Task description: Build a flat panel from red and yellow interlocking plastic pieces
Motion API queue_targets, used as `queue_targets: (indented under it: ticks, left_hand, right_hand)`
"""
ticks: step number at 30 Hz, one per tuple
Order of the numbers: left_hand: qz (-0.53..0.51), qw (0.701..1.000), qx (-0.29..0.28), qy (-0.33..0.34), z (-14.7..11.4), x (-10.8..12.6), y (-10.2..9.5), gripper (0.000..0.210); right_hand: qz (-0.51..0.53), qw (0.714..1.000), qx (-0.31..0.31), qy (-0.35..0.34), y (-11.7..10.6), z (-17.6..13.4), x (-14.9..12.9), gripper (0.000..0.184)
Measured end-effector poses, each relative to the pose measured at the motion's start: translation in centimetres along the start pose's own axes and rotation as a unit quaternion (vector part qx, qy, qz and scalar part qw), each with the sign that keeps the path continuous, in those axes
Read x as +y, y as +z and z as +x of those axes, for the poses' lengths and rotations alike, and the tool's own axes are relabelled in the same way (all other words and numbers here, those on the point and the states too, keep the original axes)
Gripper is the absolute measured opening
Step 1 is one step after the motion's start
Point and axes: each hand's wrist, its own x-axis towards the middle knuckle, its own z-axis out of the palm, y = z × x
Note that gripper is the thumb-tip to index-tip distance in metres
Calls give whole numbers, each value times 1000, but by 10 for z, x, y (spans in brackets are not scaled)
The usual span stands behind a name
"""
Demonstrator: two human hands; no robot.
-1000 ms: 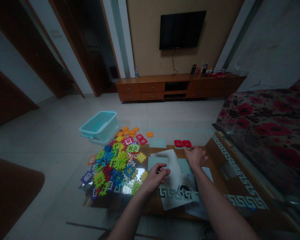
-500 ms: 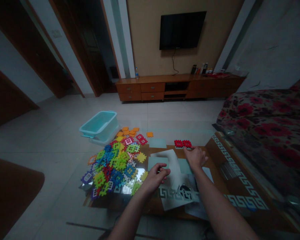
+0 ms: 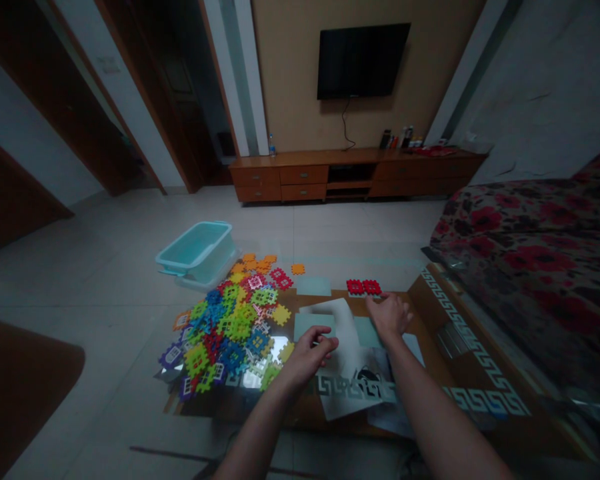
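Observation:
Two red interlocking plastic tiles (image 3: 363,287) lie side by side at the far edge of the glass-topped table. Just in front of them is my right hand (image 3: 391,316), its fingers loosely bent and apart, with nothing seen in it. Whether its fingertips touch the tiles I cannot tell. My left hand (image 3: 311,355) hovers over the middle of the table, fingers curled with a gap to the thumb, and it holds nothing visible. To its left spreads a heap of colourful interlocking tiles (image 3: 237,320): green, blue, yellow, purple, red and orange, some with window frames.
A light-blue plastic bin (image 3: 195,257) stands beyond the heap at the left. One orange tile (image 3: 298,269) lies apart near the far edge. White sheets (image 3: 347,333) show at the table's middle. A flower-patterned sofa (image 3: 520,233) is at the right, and a low cabinet (image 3: 303,175) at the back.

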Motion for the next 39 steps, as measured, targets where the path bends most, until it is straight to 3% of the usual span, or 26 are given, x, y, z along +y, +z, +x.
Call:
queue_targets:
  ticks: [3,11,17,21,24,27,30,34,39]
  left_hand:
    - [2,1000,5,-2,1,0,-1,53]
    - [45,998,40,-3,2,6,-12,53]
    - [101,990,86,49,-2,10,-23,51]
    - [190,969,120,102,-1,6,-31,49]
    - [295,931,163,138,-5,4,-39,42]
    - [435,859,204,177,-14,2,-47,36]
    - [543,791,221,174,-21,1,-57,36]
    - [613,743,236,130,-25,0,-73,37]
    - [651,699,272,117,-24,6,-95,38]
  right_hand:
    - [39,999,12,22,-1,3,7,33]
    - [162,983,6,88,-18,9,26,37]
    - [204,976,-29,69,-49,-17,27,36]
    - [219,970,-100,15,-68,-41,17,33]
    - [221,956,-188,-51,-79,-60,7,29]
    - [208,924,-294,-127,-89,-84,-1,24]
    - [180,893,-372,-179,-98,-110,-7,20]
    - [145,867,-415,-234,-110,-134,-16,16]
    - [71,840,-450,-295,-127,-143,-21,18]
